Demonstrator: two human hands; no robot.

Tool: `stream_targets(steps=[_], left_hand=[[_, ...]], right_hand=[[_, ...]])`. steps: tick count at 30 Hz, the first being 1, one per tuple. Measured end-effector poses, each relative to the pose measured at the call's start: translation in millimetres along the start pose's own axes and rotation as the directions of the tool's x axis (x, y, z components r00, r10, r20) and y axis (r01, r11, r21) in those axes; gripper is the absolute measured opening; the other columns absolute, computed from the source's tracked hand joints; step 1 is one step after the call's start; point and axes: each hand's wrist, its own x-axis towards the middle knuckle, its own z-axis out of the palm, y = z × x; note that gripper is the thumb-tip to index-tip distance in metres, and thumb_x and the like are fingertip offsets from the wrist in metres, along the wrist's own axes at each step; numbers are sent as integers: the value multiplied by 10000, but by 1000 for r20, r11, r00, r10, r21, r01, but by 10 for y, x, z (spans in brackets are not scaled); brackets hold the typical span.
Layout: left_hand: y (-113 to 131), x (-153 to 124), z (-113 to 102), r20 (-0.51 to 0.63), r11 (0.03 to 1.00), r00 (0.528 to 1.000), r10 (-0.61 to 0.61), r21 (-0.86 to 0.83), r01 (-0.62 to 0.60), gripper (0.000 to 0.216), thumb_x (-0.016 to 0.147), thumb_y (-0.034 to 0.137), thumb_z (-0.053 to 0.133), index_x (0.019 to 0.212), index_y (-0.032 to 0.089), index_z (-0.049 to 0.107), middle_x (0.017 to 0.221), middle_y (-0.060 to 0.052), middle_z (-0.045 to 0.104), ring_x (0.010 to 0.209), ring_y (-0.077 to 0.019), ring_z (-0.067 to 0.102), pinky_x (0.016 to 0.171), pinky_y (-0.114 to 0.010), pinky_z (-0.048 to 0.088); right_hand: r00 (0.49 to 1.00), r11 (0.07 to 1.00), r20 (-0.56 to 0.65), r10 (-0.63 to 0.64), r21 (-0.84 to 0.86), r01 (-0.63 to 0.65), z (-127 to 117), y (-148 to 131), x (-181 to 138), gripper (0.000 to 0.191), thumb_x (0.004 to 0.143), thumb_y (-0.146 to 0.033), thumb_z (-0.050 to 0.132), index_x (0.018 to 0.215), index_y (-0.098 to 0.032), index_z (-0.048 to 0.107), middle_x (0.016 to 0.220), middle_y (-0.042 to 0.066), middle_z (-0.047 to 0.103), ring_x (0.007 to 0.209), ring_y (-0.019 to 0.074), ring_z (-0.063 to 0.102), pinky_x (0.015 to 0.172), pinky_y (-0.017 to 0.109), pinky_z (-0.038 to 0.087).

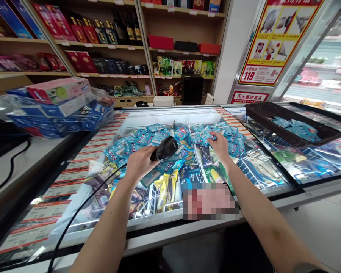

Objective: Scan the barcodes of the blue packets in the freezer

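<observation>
My left hand point(140, 163) is closed round the handle of a black barcode scanner point(166, 148), whose head points right over a spread of small blue packets point(143, 136). A black cable point(86, 201) runs from it down to the lower left. Further right, my right hand point(220, 146) pinches the edge of one blue packet point(205, 133) with thumb and forefinger. More blue packets point(235, 148) lie beside and beyond that hand. They all rest on the glass top of a chest freezer. Below the glass, yellow ice-cream wrappers point(167, 189) show in white wire baskets.
A phone point(210, 201), its screen blurred out, lies at the freezer's front edge. A dark basket point(294, 123) with blue packets stands on the right. Plastic-wrapped boxes point(62, 106) are piled at left. Price labels point(49, 195) line the glass. Stocked shelves point(108, 45) stand behind.
</observation>
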Motion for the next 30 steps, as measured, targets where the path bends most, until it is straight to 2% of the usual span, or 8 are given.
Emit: stream_targets(steps=[7, 12, 14, 17, 20, 22, 26, 30], left_hand=[[-131, 8, -143, 25, 998, 1000, -6, 56, 4, 354, 762, 402, 507, 1076, 258, 585, 1017, -38, 657, 918, -231, 606, 615, -270, 412], [-238, -73, -117, -15, 995, 999, -30, 96, 31, 330, 780, 392, 486, 1056, 240, 587, 1006, -39, 657, 920, -222, 600, 642, -273, 415], [-262, -102, -75, -47, 995, 998, -45, 87, 48, 329, 782, 382, 483, 1058, 234, 584, 1017, -42, 654, 932, -221, 596, 657, -277, 419], [-287, -135, -22, -67, 996, 997, -32, 81, 38, 332, 782, 370, 486, 1069, 233, 581, 1024, -44, 651, 948, -226, 592, 658, -286, 420], [-309, -156, -9, -63, 996, 998, -4, 93, 10, 330, 787, 362, 487, 1080, 238, 574, 1012, -38, 651, 947, -226, 592, 645, -288, 413], [-316, -164, -15, -55, 994, 998, 10, 106, -4, 329, 788, 353, 488, 1085, 238, 568, 996, -36, 653, 940, -226, 593, 642, -290, 410], [-312, -169, -27, -43, 992, 999, 28, 123, -22, 312, 791, 341, 484, 1074, 240, 570, 962, -39, 653, 935, -228, 592, 638, -294, 407], [-309, -174, -11, -49, 993, 998, 29, 114, -23, 302, 793, 338, 483, 1061, 233, 575, 946, -46, 652, 936, -232, 592, 642, -292, 408]], right_hand=[[988, 929, -15, -152, -343, 138, -49, -1, -52, 295, 768, -325, 562, 1023, -189, 621, 1171, 131, 518, 1134, 306, 410, 970, 484, 309], [960, 898, 137, -244, -342, 278, -21, -117, -121, 345, 836, -320, 488, 1160, -233, 571, 1309, 86, 466, 1231, 310, 338, 991, 513, 275], [907, 876, 260, -331, -271, 398, 7, -177, -138, 389, 866, -330, 457, 1244, -255, 514, 1325, 56, 475, 1251, 272, 349, 1025, 480, 269], [775, 830, 443, -450, -112, 546, 61, -276, -158, 443, 900, -365, 418, 1335, -279, 418, 1351, 22, 469, 1277, 224, 358, 1060, 430, 272], [647, 799, 573, -503, 22, 601, 123, -380, -179, 483, 918, -397, 381, 1390, -312, 320, 1416, -10, 390, 1316, 207, 322, 1080, 417, 269], [593, 798, 629, -503, 75, 598, 162, -439, -195, 512, 921, -422, 369, 1412, -336, 252, 1453, -31, 319, 1335, 199, 291, 1083, 411, 275], [526, 790, 680, -510, 129, 599, 204, -507, -221, 492, 907, -480, 376, 1381, -364, 314, 1426, -55, 363, 1335, 215, 293, 1077, 435, 279], [527, 786, 678, -512, 122, 607, 177, -541, -234, 420, 908, -490, 368, 1288, -344, 472, 1311, -37, 515, 1248, 220, 413, 1046, 448, 302]])
